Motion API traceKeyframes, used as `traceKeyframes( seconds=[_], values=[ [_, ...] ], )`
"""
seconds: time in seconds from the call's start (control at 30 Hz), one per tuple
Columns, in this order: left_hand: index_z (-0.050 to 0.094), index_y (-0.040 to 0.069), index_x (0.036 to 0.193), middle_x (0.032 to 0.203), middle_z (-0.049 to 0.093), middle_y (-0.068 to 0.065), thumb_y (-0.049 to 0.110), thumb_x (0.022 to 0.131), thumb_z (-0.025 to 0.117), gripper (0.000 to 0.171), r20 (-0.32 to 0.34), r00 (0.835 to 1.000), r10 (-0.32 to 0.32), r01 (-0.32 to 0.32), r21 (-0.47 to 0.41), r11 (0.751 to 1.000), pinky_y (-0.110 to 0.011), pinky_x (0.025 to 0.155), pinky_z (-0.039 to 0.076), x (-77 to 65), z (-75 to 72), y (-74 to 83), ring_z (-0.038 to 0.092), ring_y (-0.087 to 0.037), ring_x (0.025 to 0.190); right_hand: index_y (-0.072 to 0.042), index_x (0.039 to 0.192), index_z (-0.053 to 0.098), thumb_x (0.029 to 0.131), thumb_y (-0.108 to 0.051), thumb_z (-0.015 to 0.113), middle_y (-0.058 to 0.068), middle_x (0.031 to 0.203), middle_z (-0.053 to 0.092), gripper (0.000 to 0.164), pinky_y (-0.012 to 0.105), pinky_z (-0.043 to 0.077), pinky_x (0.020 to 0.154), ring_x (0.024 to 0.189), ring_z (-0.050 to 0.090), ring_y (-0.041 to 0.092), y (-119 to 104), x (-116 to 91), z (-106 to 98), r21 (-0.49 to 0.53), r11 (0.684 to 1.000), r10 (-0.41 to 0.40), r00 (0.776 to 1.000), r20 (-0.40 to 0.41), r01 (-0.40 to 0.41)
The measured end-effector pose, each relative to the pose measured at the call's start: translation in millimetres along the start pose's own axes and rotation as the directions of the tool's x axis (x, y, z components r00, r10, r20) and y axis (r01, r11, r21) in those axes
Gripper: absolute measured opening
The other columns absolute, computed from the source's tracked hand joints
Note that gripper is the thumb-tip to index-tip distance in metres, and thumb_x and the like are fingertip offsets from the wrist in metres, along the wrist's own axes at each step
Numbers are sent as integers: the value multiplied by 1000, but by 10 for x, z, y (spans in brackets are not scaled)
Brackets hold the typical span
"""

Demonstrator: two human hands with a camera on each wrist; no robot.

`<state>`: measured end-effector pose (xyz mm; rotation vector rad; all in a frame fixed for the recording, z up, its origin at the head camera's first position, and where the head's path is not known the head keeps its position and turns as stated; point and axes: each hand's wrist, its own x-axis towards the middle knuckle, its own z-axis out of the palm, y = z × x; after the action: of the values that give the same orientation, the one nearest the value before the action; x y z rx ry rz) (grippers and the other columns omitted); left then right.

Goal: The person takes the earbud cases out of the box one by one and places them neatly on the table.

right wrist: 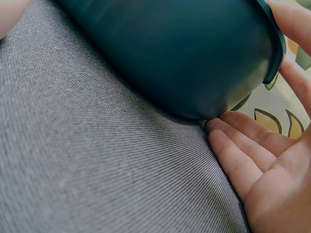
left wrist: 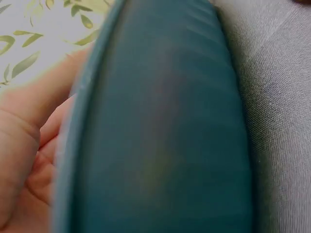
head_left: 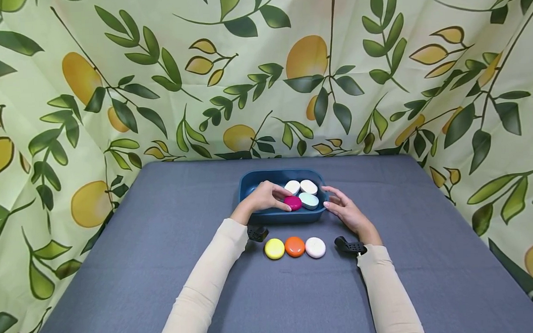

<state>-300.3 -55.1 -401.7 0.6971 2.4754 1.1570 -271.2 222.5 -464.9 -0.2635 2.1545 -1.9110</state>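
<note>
A dark blue rectangular bin (head_left: 279,216) sits on the table; its outer wall fills much of both wrist views. My left hand (head_left: 264,196) reaches over the bin's front rim, thumb and fingers pinching a glossy magenta disc (head_left: 293,202) inside. Beside that disc lie a pale mint oval piece (head_left: 309,201) and two white oval pieces (head_left: 309,186), (head_left: 291,187). My right hand (head_left: 346,212) is at the bin's right end, with fairly straight fingers touching its rim and outer wall. In the right wrist view, its lower fingers (right wrist: 243,155) extend to the bin's base.
In front of the bin, a yellow disc (head_left: 274,248), an orange disc (head_left: 295,246) and a white disc (head_left: 315,247) lie in a row. Grey cloth covers the table (head_left: 173,270). A leaf-and-lemon patterned curtain (head_left: 263,87) hangs behind and at both sides.
</note>
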Motion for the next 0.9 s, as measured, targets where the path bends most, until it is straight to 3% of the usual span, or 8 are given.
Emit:
traceKeyframes(
  seconds=[0.2, 0.5, 0.77, 0.9],
  values=[
    [69, 9, 119, 120, 71, -11, 21, 76, 82, 47, -68, 998, 8, -8, 3, 1000, -31, 96, 55, -180, -69, 68, 68, -23, 111, -10, 149, 27, 98, -17, 54, 26, 159, 14, 58, 58, 17, 122, 148, 18, 41, 15, 2, 0, 26, 1000, -13, 1000, 12, 13],
    [69, 8, 118, 118, 72, -11, 23, 74, 83, 48, -110, 989, 101, -94, 64, 994, -36, 100, 53, -526, -58, 126, 68, -25, 112, -13, 149, 29, 98, -21, 55, 24, 159, 17, 58, 55, 19, 121, 147, 23, 39, 34, 12, -10, 4, 1000, -10, 1000, 12, 10],
    [69, 4, 117, 116, 72, -15, 17, 72, 84, 49, -123, 979, 160, -166, -40, 985, -44, 98, 53, -842, 1, 29, 70, -27, 108, -11, 149, 28, 98, -20, 55, 26, 159, 16, 58, 57, 17, 122, 147, 21, 41, 36, 13, -4, 12, 1000, -12, 1000, 9, 12],
    [69, 3, 116, 114, 72, -15, 18, 71, 85, 49, -141, 976, 166, -173, -39, 984, -44, 96, 54, -968, 24, -23, 70, -26, 105, -12, 149, 28, 98, -20, 54, 25, 159, 14, 58, 58, 17, 122, 147, 20, 41, 29, 2, -22, 11, 1000, -6, 1000, 7, 6]
  ],
)
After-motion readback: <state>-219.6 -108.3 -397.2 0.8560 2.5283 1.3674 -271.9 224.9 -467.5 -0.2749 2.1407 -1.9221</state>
